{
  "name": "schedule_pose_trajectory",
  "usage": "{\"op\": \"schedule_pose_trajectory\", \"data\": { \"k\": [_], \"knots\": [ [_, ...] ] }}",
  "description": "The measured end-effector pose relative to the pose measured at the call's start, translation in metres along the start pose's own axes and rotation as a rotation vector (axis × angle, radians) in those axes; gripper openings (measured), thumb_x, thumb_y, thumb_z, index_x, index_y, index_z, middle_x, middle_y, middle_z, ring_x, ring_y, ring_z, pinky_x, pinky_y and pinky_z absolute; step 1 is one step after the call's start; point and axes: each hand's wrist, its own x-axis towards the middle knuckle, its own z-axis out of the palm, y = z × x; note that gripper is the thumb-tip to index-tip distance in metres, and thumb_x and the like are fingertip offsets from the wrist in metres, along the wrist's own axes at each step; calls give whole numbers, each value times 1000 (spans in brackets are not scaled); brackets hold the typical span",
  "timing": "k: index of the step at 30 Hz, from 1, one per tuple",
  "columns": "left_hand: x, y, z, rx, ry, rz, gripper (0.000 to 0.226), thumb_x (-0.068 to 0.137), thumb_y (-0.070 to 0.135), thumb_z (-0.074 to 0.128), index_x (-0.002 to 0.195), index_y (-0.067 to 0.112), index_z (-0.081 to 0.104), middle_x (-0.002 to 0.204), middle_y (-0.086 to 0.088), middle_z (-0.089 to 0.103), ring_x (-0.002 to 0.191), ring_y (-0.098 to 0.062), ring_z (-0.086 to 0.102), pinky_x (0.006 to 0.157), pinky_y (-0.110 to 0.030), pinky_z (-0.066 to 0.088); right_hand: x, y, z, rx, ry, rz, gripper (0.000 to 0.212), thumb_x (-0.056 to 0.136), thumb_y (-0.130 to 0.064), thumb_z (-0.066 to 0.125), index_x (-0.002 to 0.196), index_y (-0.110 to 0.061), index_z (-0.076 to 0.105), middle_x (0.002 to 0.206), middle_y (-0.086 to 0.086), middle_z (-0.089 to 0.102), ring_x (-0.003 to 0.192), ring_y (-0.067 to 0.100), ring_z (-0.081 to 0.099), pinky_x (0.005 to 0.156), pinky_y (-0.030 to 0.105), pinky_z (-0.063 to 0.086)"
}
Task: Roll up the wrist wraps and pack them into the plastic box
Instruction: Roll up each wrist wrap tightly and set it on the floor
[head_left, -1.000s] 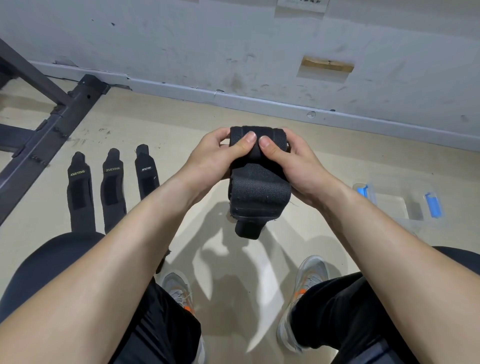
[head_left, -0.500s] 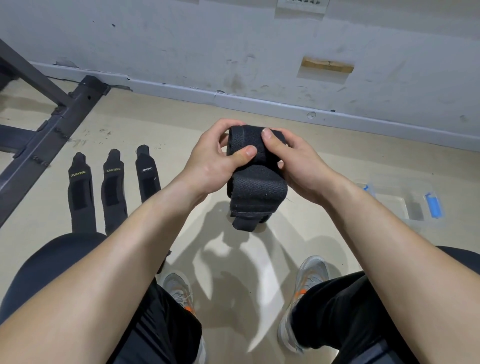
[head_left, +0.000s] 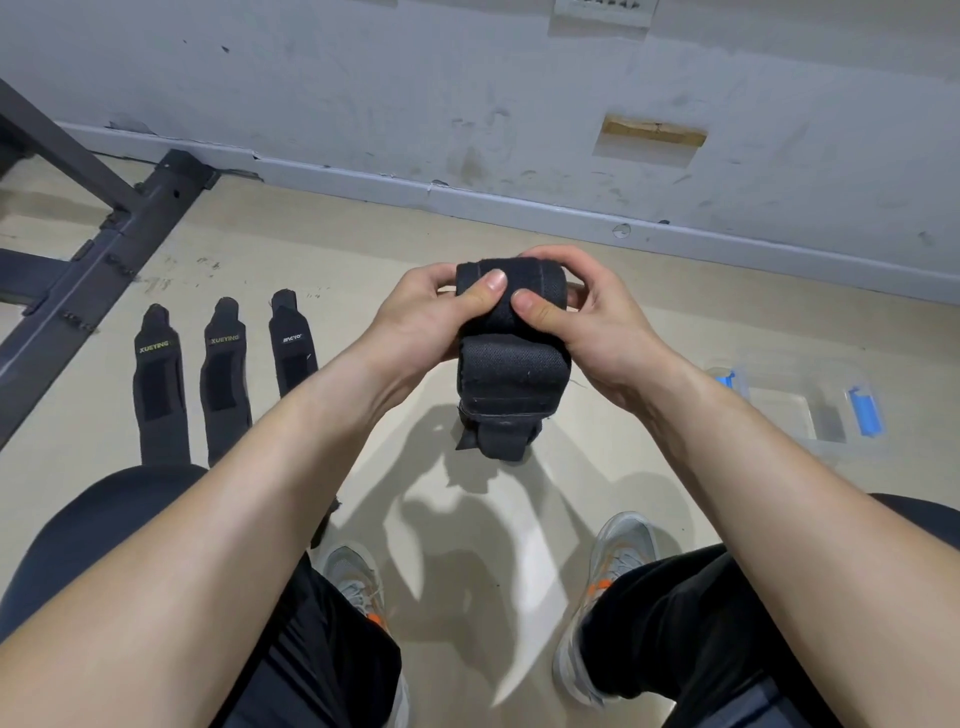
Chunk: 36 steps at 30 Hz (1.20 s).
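A black wrist wrap (head_left: 511, 358), partly rolled, hangs in the air in front of me above the floor. My left hand (head_left: 431, 317) grips the roll from the left, thumb pressed on its top. My right hand (head_left: 587, 322) grips it from the right, thumb beside the left thumb. The wrap's loose end dangles below the roll. Three more black wraps (head_left: 221, 379) lie flat side by side on the floor at the left. The clear plastic box (head_left: 795, 410) with blue latches sits on the floor at the right.
A dark metal frame (head_left: 98, 254) stands on the floor at the far left. A grey wall with a skirting board (head_left: 519, 208) runs across the back. My knees and grey shoes (head_left: 613, 551) fill the bottom of the view.
The roll has turned further in my hands, and less loose end hangs below it. Both thumbs have shifted on top of the roll.
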Motion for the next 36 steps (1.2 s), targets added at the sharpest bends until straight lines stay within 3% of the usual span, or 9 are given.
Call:
{"op": "schedule_pose_trajectory", "data": {
  "k": [5,11,15,20,23,25,30,34,36],
  "knots": [
    [0,1,-1,-73,53,16,35,99,17,65,129,-1,61,96,-8,74,82,-20,73,72,-32,61,-1,-2,3,45,56,121,63,80,-24,85,133,-26,51,109,11,69,89,23,72,83,42,60],
    [11,6,-18,-322,337,-47,35,104,24,60,129,-1,61,105,-9,76,92,-22,77,73,-38,64,-5,5,8,-96,-7,171,21,95,-25,72,103,-17,54,69,-9,61,60,6,60,70,31,49],
    [18,2,-27,-381,432,-54,32,104,23,59,125,-1,60,108,-12,75,92,-24,77,69,-38,63,-11,9,11,-203,-136,173,9,96,-15,70,101,-8,69,88,2,75,78,16,71,76,36,56],
    [27,-1,-39,-192,589,38,25,99,30,67,113,13,55,112,-7,69,92,-25,69,62,-30,59,-11,9,10,-117,-153,363,29,99,-16,62,104,12,62,83,24,70,64,33,67,61,36,50],
    [24,-5,-36,74,581,209,36,89,31,72,119,22,54,111,7,66,102,-4,66,94,-40,58,-10,12,10,-86,-114,384,22,97,-11,64,104,10,62,85,27,70,76,37,67,67,41,54],
    [16,-4,-31,235,529,325,43,88,25,73,126,22,53,111,11,63,98,11,59,100,-35,52,-11,15,10,-123,-51,399,24,93,-11,71,109,4,61,85,19,74,76,34,70,71,44,57],
    [4,-3,-15,248,335,407,46,84,20,73,126,23,55,118,2,63,107,-9,62,99,-44,54,-11,15,3,-278,-129,460,54,82,-16,82,128,-22,53,106,7,78,98,24,75,101,53,54],
    [-1,-4,-5,228,186,396,48,83,14,72,127,21,55,121,0,62,101,-14,68,96,-42,57,-10,5,3,-86,-139,264,69,72,-30,82,135,-24,54,115,-1,74,107,13,72,89,33,57],
    [-4,-5,-1,233,121,386,47,80,16,73,123,26,55,122,2,63,102,-23,71,94,-44,58,-6,0,5,-4,-100,223,62,82,-50,72,137,-23,57,121,-2,73,113,15,70,98,40,55]
  ]
}}
